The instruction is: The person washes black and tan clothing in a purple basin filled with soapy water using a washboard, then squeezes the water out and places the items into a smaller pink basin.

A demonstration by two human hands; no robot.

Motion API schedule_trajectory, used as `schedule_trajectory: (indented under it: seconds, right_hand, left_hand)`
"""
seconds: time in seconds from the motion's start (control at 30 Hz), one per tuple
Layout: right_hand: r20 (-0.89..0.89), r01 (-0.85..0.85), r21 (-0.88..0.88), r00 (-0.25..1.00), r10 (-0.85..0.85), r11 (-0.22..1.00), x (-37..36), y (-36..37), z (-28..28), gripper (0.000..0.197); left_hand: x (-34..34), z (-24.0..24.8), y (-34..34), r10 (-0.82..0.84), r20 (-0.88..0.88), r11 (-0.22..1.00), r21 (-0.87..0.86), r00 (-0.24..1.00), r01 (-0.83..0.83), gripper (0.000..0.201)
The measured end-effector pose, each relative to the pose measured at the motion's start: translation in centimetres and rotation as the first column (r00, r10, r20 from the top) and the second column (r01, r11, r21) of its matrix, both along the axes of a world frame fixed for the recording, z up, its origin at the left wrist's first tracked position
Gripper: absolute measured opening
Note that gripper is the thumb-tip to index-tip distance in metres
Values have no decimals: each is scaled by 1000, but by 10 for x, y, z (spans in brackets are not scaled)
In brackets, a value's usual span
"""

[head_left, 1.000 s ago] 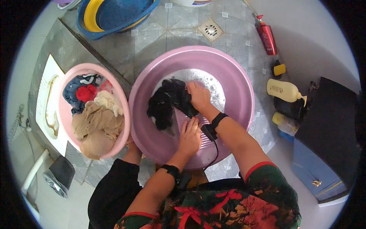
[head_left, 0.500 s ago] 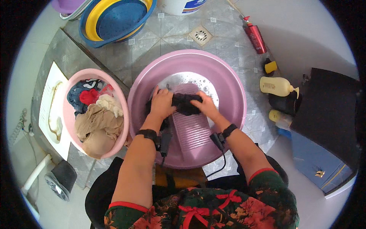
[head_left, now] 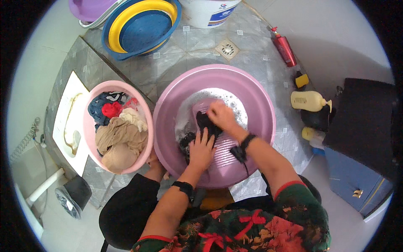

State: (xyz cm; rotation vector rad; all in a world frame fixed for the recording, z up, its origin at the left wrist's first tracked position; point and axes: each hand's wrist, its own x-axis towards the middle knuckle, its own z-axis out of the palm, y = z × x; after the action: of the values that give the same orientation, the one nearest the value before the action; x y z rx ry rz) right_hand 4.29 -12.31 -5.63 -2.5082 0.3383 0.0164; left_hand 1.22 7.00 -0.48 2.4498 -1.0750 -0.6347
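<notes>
A wet black garment [head_left: 205, 124] is spread over a pink ribbed washboard [head_left: 226, 155]. The board slopes inside a large pink basin [head_left: 260, 92] of soapy water [head_left: 231, 100]. My left hand [head_left: 202, 152] lies on the garment's near part with its fingers spread. Toward the board's far end, my right hand [head_left: 222, 116] is closed in a fist on the cloth's upper part. More of the dark fabric lies in the water left of the board.
To the left, a pale pink tub [head_left: 88, 138] holds several clothes, beside a white squat toilet [head_left: 67, 122]. Blue-yellow basins [head_left: 110, 38], a white bucket [head_left: 201, 12] and a floor drain [head_left: 228, 49] lie beyond. A cream pump bottle [head_left: 308, 101] and a blue cabinet [head_left: 352, 176] are right.
My left hand has moved nearer and rightward, its fingers spreading on the cloth. The right hand has closed on the garment, which now stretches lengthwise along the board. The whole view has shifted slightly.
</notes>
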Motion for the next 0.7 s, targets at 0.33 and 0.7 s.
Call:
schedule_trajectory:
  seconds: [0.33,0.7]
  right_hand:
    - [-14,14,-295,1000,-19,955,45,-13,-48,13]
    - [-215,-455,-111,879,425,884,-4,20,-18,18]
  left_hand:
    - [-9,-23,-15,-32,-2,999,-35,999,32,41]
    - [-1,-20,-9,15,-79,999,-30,997,-17,46]
